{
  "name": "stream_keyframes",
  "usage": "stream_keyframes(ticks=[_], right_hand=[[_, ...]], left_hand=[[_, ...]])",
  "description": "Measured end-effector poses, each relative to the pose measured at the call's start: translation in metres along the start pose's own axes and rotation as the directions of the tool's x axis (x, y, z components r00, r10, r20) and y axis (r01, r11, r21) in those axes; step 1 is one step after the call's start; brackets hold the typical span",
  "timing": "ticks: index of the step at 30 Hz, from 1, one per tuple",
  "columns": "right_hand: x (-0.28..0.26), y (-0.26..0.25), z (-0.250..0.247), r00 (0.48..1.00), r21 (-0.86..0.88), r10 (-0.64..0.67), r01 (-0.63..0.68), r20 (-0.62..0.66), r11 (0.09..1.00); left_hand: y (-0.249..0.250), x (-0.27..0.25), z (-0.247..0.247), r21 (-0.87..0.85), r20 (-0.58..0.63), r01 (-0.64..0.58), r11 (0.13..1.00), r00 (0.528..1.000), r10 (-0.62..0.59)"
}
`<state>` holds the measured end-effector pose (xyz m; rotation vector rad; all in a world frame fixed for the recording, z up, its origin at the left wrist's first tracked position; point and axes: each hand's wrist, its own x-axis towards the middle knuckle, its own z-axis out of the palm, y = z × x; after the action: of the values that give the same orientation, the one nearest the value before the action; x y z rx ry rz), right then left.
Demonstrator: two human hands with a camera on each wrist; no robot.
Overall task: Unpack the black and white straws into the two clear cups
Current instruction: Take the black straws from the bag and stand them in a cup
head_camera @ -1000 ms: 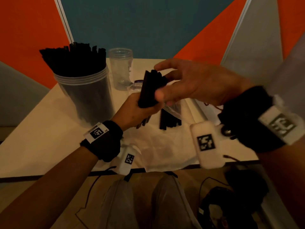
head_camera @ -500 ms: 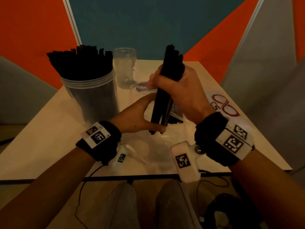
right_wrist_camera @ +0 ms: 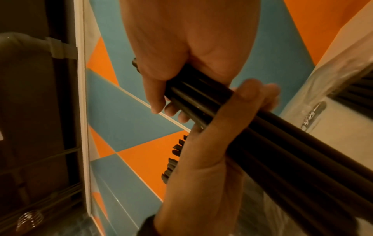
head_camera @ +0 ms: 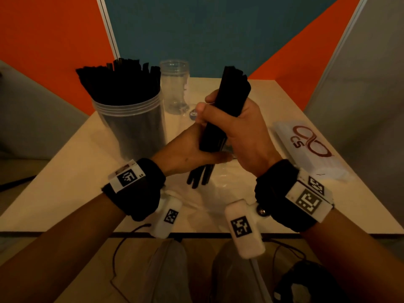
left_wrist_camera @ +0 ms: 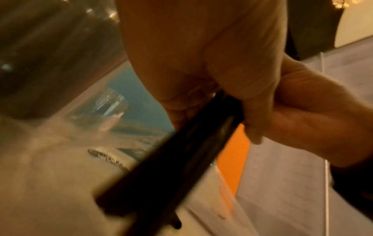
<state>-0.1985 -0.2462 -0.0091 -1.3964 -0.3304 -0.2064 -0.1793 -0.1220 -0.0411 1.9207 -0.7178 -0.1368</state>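
My right hand [head_camera: 244, 127] grips a bundle of black straws [head_camera: 235, 88] upright above the table, fingers curled round its middle. My left hand [head_camera: 185, 149] holds the same bundle lower down, its thumb lying under my right hand. In the right wrist view my left hand's fingers [right_wrist_camera: 252, 95] curl over the straws [right_wrist_camera: 282, 143]. A large clear cup [head_camera: 131, 132] at the back left is packed with black straws. A small clear cup [head_camera: 175, 88] stands empty behind it. A few loose black straws [head_camera: 197, 178] lie on the plastic bag [head_camera: 218, 193].
A clear pack with a red logo [head_camera: 310, 149], seemingly white straws, lies at the table's right side. The table's front edge [head_camera: 87, 234] runs just below my wrists. Orange, teal and grey wall panels close in behind and beside the table.
A second ago my left hand held the bundle tilted and my right hand reached for it open. My right hand has since gripped it and stood it upright; my left slid lower.
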Motion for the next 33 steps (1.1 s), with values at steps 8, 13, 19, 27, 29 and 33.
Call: stream_keyframes(ticks=[8,13,19,27,29,33], right_hand=[[0.009,-0.011,0.011,0.991,-0.089,-0.037,0.049,0.129,0.995],[0.026,-0.038,0.019,0.962,-0.101,-0.204,0.224,0.183,0.969],[0.073,-0.076,0.038,0.889,0.029,-0.432,0.433,0.151,0.901],[0.099,-0.077,0.070,0.922,0.053,-0.359,0.356,0.147,0.933],[0.104,-0.074,0.073,0.923,0.079,-0.365,0.357,0.119,0.931],[0.112,-0.071,0.078,0.917,0.127,-0.387,0.374,0.096,0.919]], left_hand=[[0.005,-0.005,0.001,-0.136,-0.041,0.002,0.991,0.999,-0.007],[0.020,-0.011,-0.025,0.033,-0.098,-0.054,0.998,0.994,0.057],[0.017,-0.033,-0.100,0.610,-0.439,-0.070,0.789,0.799,0.411],[-0.012,-0.031,-0.157,0.865,-0.318,0.159,0.477,0.908,0.274],[-0.020,-0.027,-0.162,0.874,-0.310,0.177,0.453,0.920,0.238],[-0.033,-0.018,-0.175,0.845,-0.339,0.198,0.496,0.917,0.211]])
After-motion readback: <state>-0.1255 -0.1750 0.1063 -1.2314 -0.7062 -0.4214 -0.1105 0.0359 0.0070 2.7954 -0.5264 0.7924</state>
